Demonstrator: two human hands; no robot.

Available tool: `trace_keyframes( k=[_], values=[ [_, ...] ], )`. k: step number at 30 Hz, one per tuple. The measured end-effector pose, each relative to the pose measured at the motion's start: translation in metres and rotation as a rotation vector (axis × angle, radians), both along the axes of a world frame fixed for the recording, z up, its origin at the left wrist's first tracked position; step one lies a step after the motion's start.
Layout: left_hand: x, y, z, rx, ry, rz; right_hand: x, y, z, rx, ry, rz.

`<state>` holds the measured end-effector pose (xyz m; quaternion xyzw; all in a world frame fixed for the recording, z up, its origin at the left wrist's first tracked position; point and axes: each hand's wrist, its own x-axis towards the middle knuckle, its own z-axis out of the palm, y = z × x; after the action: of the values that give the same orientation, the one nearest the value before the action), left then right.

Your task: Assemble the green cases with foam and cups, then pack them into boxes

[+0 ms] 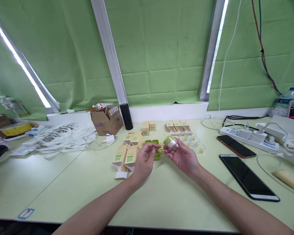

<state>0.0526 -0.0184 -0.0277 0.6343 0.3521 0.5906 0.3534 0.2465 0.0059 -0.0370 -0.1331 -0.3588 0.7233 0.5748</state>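
The right hand (185, 160) holds a small green-and-white container (170, 142) tilted above the counter (176, 204), roughly in front of the wearer; its fingers are clamped around the side of it, the green part facing up and leftward. The left hand (144, 163) is just beside it, thumb and forefinger brought near each other; whether they pinch anything is too small to tell.

Green square pieces (157, 156) lie on the counter just behind and between the hands, next to a cluster of small yellow-green parts (162, 150). To the left of these stand kraft-coloured cartons (119, 158) with green labels, the nearest with white lower flaps extending toward the wearer. To the right, clear plastic pieces (200, 149) with yellow centres lie near the right hand. Farther right rest a black-screened phone (248, 176) and a white power strip (247, 138).

The container looks light and probably stiff-walled, its smooth surface perhaps a little slippery. The best hold is likely around the pale body with thumb and fingers opposed, leaving the green part exposed; only gentle pressure should be needed. The clear pieces seem thin and could crack or crease if squeezed, so their edges look the safer place to grip.
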Motion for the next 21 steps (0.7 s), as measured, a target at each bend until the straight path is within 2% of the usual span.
trace_keyframes(
  k=[7, 15, 21],
  values=[
    [-0.003, 0.001, 0.004, 0.017, -0.007, 0.017, 0.007, 0.007, -0.004, -0.093, 0.046, 0.048],
    [-0.001, -0.003, 0.008, -0.059, 0.100, 0.036, 0.004, 0.003, 0.000, -0.014, -0.128, -0.003],
    [0.000, -0.001, 0.005, -0.114, 0.070, 0.006, -0.003, -0.007, 0.003, 0.061, -0.197, -0.098]
  ],
)
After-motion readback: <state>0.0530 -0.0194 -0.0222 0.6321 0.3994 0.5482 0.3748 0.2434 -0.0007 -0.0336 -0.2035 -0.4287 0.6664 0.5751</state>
